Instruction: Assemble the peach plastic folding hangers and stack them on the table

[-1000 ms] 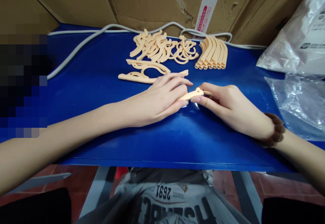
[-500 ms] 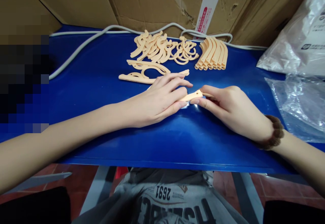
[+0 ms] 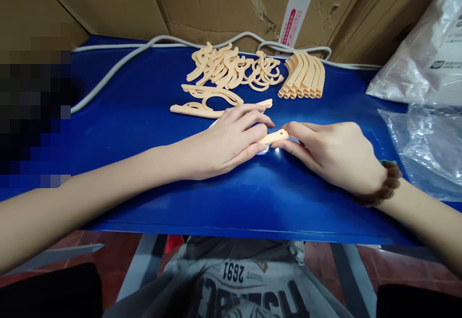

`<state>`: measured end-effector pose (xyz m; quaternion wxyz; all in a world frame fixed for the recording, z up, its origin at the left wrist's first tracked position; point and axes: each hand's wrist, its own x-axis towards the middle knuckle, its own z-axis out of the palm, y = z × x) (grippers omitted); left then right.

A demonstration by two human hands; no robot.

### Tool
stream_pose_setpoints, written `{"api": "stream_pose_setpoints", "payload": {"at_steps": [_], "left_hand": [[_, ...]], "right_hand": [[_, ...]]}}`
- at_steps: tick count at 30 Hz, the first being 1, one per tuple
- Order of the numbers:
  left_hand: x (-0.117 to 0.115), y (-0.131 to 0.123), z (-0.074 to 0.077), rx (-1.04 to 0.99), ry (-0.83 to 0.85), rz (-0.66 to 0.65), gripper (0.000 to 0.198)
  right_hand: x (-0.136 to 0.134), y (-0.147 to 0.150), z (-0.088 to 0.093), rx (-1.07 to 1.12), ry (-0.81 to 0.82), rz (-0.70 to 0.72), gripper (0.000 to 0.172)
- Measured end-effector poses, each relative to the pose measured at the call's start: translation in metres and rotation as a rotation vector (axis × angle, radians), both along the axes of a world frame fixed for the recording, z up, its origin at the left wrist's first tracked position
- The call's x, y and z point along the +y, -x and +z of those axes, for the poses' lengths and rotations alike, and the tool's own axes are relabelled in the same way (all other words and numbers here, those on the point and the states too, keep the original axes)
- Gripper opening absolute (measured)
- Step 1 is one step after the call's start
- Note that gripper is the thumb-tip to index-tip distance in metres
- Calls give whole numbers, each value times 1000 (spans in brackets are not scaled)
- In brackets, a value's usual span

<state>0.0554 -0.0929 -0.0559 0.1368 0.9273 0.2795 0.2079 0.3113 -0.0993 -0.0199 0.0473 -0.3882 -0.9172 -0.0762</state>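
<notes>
A pale orange plastic piece (image 3: 275, 136) with a small hole near its tip lies low over the blue table (image 3: 144, 116), between both hands. My left hand (image 3: 227, 142) curls over its left part, fingers closed on it. My right hand (image 3: 330, 152) pinches the right end, its fingers bent round it; most of the piece is hidden under the hands. Just behind my left hand lies a larger curved plastic part (image 3: 205, 102) of the same colour.
A loose heap of small plastic hooks (image 3: 231, 68) and a neat row of curved strips (image 3: 303, 81) sit at the back. A white cable (image 3: 119, 63) runs along the far edge. Cardboard boxes (image 3: 224, 0) stand behind; clear plastic bags (image 3: 422, 116) lie at the right.
My right hand has turned slightly, knuckles rolling up and leftward over the piece. The left hand has hardly moved.
</notes>
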Motion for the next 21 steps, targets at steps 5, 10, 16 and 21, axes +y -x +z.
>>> {"api": "stream_pose_setpoints", "payload": {"at_steps": [5, 10, 16, 21], "left_hand": [[0, 1, 2, 10, 16, -4, 34], [1, 1, 3, 9, 24, -24, 34], [1, 2, 6, 6, 65, -46, 34], [1, 3, 7, 38, 59, -62, 36]], "right_hand": [[-1, -1, 0, -43, -86, 10, 79], [1, -2, 2, -69, -126, 41, 76], [4, -2, 5, -56, -77, 62, 76], [4, -1, 6, -83, -85, 66, 72]]}}
